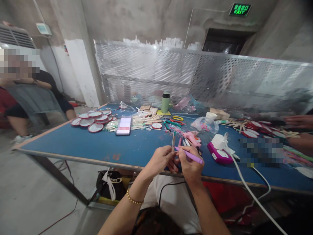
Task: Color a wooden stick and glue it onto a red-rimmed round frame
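Near the front edge of the blue table (97, 148), my left hand (162, 159) is closed on a thin upright stick (173, 139) with a green top end. My right hand (192, 164) grips a purple marker (192, 156), its tip pointing left against the stick. The two hands nearly touch. Just beyond them lie a pink glue gun (192, 138) and several pens. What the lower fingers of my left hand hold, if anything, is hidden.
White round discs with red rims (86, 122) are piled at the left, beside a phone (124, 125). A green bottle (165, 102) stands at the back. Right of my hands are a magenta power block (220, 154) and a white cable (241, 174); another person's hand (302, 122) is farther right.
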{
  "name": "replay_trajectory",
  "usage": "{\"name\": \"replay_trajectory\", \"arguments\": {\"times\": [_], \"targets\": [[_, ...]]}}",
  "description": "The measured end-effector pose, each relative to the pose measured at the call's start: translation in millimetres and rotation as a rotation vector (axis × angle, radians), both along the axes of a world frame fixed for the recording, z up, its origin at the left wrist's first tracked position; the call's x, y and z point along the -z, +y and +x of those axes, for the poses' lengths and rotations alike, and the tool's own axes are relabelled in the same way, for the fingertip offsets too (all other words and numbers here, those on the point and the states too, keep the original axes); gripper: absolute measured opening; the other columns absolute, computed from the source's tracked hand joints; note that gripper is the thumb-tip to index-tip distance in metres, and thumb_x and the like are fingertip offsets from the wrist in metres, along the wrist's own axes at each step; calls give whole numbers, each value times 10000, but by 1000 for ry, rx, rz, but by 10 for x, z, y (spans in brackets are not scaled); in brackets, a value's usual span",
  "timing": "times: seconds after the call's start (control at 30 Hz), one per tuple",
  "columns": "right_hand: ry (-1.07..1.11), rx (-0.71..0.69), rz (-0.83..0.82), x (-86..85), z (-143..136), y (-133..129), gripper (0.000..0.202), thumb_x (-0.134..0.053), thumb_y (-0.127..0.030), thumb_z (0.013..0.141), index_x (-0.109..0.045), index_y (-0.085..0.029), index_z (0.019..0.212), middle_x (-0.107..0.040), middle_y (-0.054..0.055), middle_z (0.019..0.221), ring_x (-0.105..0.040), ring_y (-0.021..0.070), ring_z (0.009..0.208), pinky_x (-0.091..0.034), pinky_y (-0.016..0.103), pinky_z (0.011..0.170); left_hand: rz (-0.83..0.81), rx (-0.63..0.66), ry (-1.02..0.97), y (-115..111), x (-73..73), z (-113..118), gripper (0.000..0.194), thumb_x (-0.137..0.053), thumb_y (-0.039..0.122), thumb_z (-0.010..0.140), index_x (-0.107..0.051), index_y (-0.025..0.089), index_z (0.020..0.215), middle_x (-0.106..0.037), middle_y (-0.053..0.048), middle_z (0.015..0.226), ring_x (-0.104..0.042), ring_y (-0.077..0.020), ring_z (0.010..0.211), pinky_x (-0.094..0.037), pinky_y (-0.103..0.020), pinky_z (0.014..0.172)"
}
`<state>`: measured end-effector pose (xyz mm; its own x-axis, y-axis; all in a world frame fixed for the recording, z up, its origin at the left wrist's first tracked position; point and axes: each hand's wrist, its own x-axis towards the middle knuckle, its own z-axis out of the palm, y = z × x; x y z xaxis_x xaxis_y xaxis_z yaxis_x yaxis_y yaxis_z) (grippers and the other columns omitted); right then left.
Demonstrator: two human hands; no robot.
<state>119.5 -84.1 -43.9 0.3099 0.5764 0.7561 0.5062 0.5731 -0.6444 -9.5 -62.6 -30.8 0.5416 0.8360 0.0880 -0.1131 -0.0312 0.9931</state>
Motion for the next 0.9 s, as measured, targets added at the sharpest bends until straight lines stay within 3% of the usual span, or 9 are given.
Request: {"name": "replay_trajectory", "arguments": {"times": [0.9], "targets": [[21,-18,-21,16,2,14,149,-586,-290,850,-678,-186,797,-685,-1,653,-621,130,495,-522,240,492,-18,-4,-11,-6,-4,13,498,-630,653,725,-468,183,756,-623,3,649,-637,-148,488,-494,-231,439]]}}
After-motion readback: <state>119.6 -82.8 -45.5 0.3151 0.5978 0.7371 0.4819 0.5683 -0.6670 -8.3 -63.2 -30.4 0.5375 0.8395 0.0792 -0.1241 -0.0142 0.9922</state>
